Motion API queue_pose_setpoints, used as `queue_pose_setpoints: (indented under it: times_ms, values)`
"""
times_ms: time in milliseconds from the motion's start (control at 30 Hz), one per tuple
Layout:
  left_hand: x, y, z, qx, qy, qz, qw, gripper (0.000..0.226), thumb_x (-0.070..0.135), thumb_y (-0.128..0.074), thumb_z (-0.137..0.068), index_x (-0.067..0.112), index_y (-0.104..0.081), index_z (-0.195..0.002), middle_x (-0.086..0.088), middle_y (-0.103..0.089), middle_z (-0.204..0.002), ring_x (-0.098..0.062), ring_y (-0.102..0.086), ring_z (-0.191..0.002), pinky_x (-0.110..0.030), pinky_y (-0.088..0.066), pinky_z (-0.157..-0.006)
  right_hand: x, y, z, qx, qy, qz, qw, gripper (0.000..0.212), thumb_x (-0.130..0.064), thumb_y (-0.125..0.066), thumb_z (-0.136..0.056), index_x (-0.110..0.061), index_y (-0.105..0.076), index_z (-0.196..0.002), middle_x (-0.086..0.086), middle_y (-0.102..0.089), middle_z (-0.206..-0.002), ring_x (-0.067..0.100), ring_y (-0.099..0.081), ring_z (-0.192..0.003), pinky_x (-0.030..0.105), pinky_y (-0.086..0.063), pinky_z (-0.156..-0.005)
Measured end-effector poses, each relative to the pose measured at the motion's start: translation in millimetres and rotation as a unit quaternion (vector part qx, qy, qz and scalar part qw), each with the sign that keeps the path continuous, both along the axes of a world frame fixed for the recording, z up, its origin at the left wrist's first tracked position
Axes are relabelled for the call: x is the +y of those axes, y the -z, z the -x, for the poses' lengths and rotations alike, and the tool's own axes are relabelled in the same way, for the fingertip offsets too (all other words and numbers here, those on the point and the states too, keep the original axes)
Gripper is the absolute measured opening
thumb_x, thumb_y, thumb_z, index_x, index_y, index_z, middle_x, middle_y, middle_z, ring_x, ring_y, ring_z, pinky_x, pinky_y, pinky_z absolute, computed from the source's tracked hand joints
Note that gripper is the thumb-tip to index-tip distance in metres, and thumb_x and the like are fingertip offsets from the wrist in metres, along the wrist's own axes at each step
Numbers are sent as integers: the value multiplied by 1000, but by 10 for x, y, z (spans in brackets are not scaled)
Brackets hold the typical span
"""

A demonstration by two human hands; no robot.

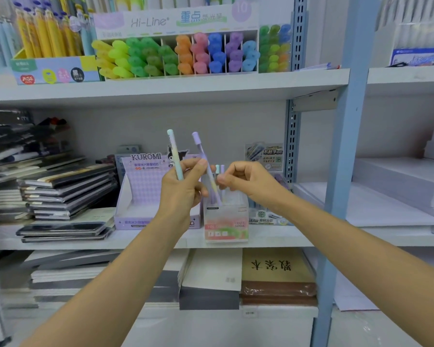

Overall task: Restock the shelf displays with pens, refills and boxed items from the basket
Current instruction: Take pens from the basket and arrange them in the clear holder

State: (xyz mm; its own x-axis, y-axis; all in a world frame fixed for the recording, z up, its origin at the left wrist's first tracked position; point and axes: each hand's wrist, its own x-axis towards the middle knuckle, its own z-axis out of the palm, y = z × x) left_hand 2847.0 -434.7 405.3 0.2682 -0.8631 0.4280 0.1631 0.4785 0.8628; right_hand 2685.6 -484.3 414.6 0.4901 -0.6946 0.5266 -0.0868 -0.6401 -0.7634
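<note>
Pens (173, 146) (2, pastel) gripped in left hand (183, 186), right hand (248, 181) curled beside

The shelf (286, 237) holds notebooks (68, 194), Kuromi box (140, 194) and pen box (226, 221).

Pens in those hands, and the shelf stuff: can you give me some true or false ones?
1. The left hand holds a mint pen. True.
2. The purple pen lies flat on the shelf. False: it points up at a tilt, above the Fruit Soda box.
3. The highlighters stand on the shelf above the Kuromi box. True.
4. The Kuromi box is right of the Fruit Soda box. False: it is on its left.
</note>
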Motion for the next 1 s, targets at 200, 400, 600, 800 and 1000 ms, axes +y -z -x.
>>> queue_pose_setpoints:
  times_ms: [200,400,600,800,1000]
  values:
    - [40,19,48,-128,22,17,991,10,25,-67,-91,14,-67,-92,3,-74,-75,-10,-50,-38,-14,-35,-37,80,-205,-132,-97,30,66,993,24,-11,-58,-95,-1,-63,-117,5,-66,-84,5,-62,-70,16,-50,-63]
    - [-59,-72,-106,-25,37,-55,998,32,37,-38,-97,12,-59,-99,-6,-75,-84,-15,-49,-36,-18,-22,-33,-71,-317,26,-197,116,63,971,20,-7,-57,-96,-1,-58,-115,16,-70,-91,12,-67,-80,22,-53,-68]
    - [-137,97,-197,-95,37,-27,994,25,26,-32,-104,16,-54,-98,-6,-65,-62,-15,-48,-41,-21,-33,-37,-360,-175,77,-121,216,82,965,13,-9,-63,-92,-5,-60,-104,14,-70,-86,24,-69,-84,33,-56,-82]
    - [-133,246,-220,-203,42,-29,978,26,41,-30,-105,21,-47,-107,-10,-75,-83,-21,-54,-42,-23,-31,-38,-542,58,-68,-12,263,132,956,11,-15,-66,-90,-7,-63,-98,6,-73,-84,13,-64,-81,26,-46,-77]
    - [-175,323,-257,-222,33,-41,974,28,45,-31,-104,23,-48,-109,-6,-76,-83,-19,-54,-42,-19,-32,-40,-673,71,-74,43,271,170,947,7,-15,-66,-88,-12,-60,-90,4,-72,-78,15,-65,-76,32,-52,-77]
